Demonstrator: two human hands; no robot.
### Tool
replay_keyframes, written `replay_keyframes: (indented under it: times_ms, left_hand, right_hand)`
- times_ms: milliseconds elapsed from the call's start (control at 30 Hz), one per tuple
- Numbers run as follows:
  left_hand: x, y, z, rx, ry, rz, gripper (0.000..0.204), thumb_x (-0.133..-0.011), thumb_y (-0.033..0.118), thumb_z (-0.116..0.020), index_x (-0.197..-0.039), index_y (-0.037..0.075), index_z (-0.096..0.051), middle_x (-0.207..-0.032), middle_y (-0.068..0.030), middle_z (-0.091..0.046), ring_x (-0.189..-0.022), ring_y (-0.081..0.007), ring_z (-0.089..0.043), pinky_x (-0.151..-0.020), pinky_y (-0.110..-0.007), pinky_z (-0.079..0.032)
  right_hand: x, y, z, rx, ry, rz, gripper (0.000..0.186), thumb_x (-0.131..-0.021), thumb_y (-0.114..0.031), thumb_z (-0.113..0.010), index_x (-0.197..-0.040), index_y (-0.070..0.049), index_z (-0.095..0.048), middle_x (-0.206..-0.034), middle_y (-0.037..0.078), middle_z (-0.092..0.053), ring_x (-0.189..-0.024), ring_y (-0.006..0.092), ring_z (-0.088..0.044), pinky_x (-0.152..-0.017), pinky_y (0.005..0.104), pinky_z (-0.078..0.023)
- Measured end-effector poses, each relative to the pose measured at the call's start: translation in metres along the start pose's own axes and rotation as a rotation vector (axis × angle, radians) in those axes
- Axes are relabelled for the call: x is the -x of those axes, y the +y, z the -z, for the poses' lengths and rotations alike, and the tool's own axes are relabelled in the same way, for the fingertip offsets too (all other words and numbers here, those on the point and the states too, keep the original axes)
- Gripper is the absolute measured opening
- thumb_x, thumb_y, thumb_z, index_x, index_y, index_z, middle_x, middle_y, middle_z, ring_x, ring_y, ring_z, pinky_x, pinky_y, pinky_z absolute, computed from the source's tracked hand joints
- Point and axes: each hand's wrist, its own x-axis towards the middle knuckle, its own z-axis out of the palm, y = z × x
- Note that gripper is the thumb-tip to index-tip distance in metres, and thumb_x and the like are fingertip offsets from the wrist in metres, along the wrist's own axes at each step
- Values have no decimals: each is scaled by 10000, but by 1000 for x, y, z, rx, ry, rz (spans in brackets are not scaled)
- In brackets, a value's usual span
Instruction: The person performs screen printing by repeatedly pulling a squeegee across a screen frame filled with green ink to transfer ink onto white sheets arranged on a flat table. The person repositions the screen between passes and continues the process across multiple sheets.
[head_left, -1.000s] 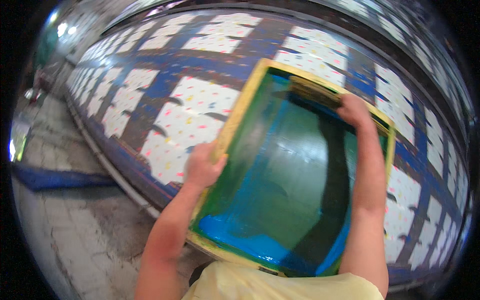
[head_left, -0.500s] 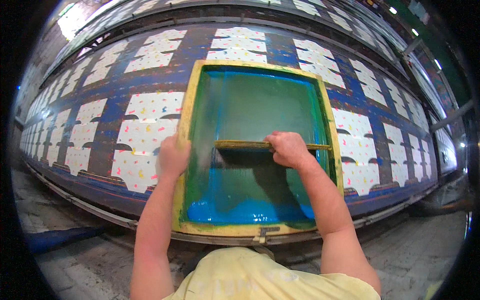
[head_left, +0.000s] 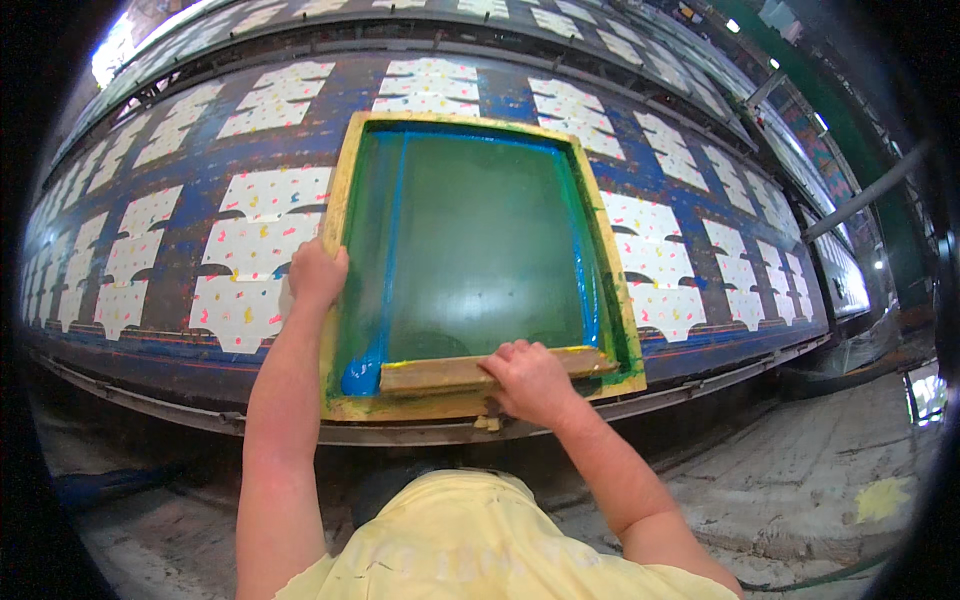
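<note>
A printing screen (head_left: 345,190) with a yellow-edged frame and green mesh lies on the long table in front of me. My left hand (head_left: 318,272) grips the left rail of its frame. With my right hand (head_left: 530,380) I hold a wooden squeegee (head_left: 435,374) by its top, right of its middle. The squeegee lies crosswise inside the frame, tilted, close to the near rail. Blue ink (head_left: 360,377) pools beside its left end and streaks both sides of the mesh. What lies under the squeegee is hidden.
White cut fabric pieces (head_left: 245,265) with small coloured prints lie in rows on the blue-stained table (head_left: 370,80). A metal rail (head_left: 200,412) runs along its near edge. More tables stand beyond, and a grey pole (head_left: 865,195) slants at the right.
My right hand has drawn the squeegee from mid-screen toward me, to the near rail, and its wooden face now shows. My left hand still grips the frame. The view has shifted a little.
</note>
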Motion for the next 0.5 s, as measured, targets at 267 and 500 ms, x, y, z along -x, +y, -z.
replay_keyframes:
  times_ms: [267,500]
  left_hand:
    - [0,6,-13,-64,21,117,585,-1003,501,-716,-1234,-35,-762,-1238,-302,-751,-1161,-487,-744,-1040,-584,-591]
    - [5,20,-13,-247,39,193,668,-1063,590,-647,-1251,-43,-750,-1246,-297,-750,-1169,-486,-744,-1017,-586,-593]
  right_hand:
    - [50,31,-2,-275,83,120,497,-954,-438,-846,-1280,-70,-775,-1250,145,-748,-1220,374,-680,-1068,506,-543]
    - [122,167,8,-181,328,-240,451,-922,-214,-882,-1325,-46,-767,-1386,203,-732,-1336,415,-645,-1171,545,-496]
